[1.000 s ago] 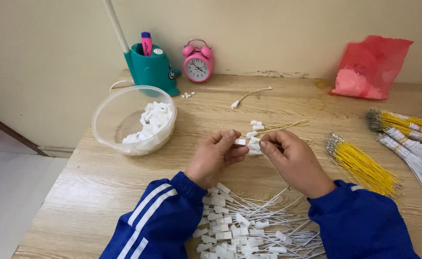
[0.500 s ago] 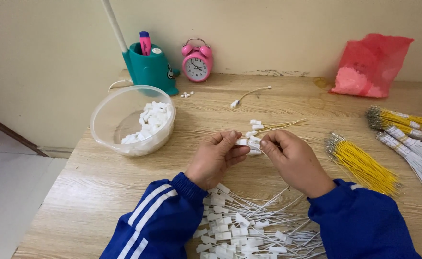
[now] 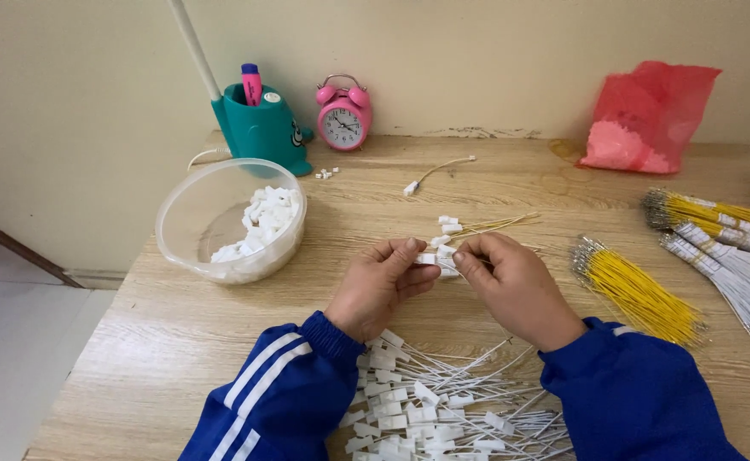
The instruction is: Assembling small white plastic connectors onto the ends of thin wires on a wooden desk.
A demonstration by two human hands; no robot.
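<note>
From the head camera I see my left hand and right hand meeting over the wooden table, fingers of both pinched together on a small white connector. Finished white-wired connectors lie just beneath my wrists; a clear bowl sits left.

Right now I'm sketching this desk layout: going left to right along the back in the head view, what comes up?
Clear plastic bowl → teal pen holder → pink alarm clock → red plastic bag.
</note>
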